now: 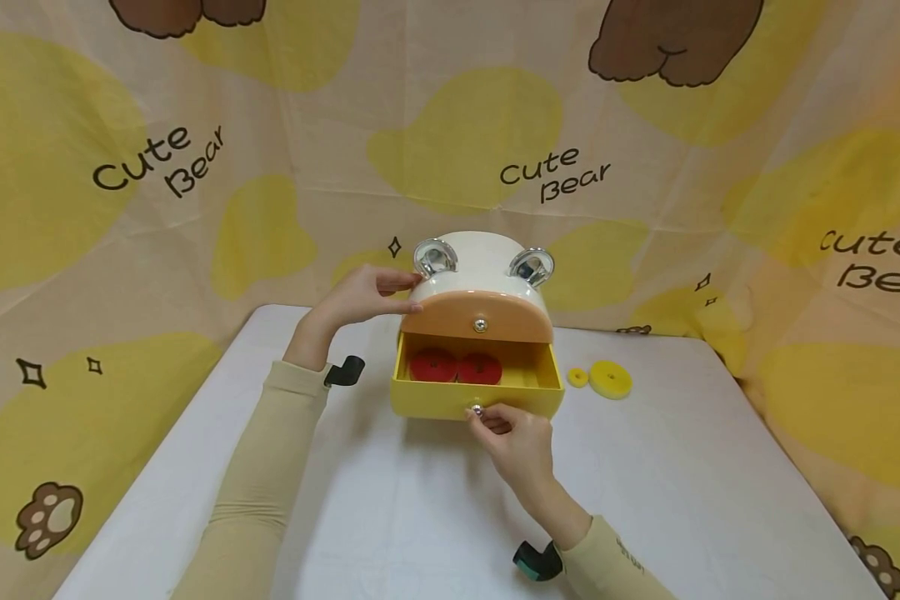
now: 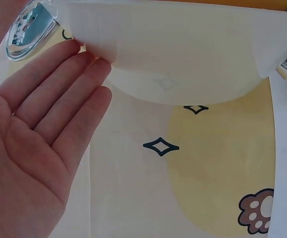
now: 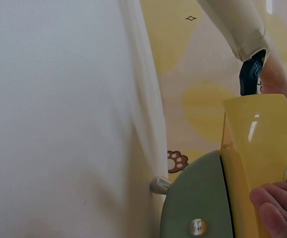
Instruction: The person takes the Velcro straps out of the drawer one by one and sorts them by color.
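With the yellow drawer open, two red discs already sit inside; two yellow discs lie outside, right. Our right hand pinches the drawer's knob; our straight-fingered left hand touches the cabinet's left side.

We take this for a small recording corner set up indoors. Printed cloth hangs behind and along both sides, its creases and folds plain to us, patterned with yellow blotches, brown bear figures, paw prints and the words "Cute Bear". Within it we see a white tabletop. Two black wrist cameras tell us that handling is being filmed here. The little chest of drawers on the tabletop is a household sort of thing, yet the cloth hides so much that we cannot say whether a home or studio lies beyond.
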`<state>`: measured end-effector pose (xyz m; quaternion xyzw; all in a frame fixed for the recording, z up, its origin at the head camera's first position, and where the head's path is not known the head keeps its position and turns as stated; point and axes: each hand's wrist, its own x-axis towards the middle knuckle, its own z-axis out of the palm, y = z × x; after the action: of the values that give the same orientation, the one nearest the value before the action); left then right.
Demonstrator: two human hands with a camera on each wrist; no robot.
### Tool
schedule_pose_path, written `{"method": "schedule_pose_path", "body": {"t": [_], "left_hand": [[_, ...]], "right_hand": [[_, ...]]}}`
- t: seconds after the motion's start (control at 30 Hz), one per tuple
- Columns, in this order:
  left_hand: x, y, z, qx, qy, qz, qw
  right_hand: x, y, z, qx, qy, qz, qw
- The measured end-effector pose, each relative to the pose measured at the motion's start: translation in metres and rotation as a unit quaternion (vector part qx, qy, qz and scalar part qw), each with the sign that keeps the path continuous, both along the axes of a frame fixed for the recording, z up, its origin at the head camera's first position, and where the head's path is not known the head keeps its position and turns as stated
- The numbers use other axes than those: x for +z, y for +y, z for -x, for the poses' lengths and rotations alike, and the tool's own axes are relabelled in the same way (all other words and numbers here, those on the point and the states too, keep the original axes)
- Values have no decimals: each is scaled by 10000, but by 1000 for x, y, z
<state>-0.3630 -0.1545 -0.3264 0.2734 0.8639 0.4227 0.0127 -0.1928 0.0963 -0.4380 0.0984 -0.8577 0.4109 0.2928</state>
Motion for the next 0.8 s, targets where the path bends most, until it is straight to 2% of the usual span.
{"method": "schedule_pose_path", "body": {"t": [0.17,0.8], "left_hand": [[0,0,-1,-8,9,31,10000],[0,0,0,-20,15,71,10000]], "right_hand": [[1,0,-6,52,-41,-43,10000],[3,0,-24,327,319,-273,9986]]}}
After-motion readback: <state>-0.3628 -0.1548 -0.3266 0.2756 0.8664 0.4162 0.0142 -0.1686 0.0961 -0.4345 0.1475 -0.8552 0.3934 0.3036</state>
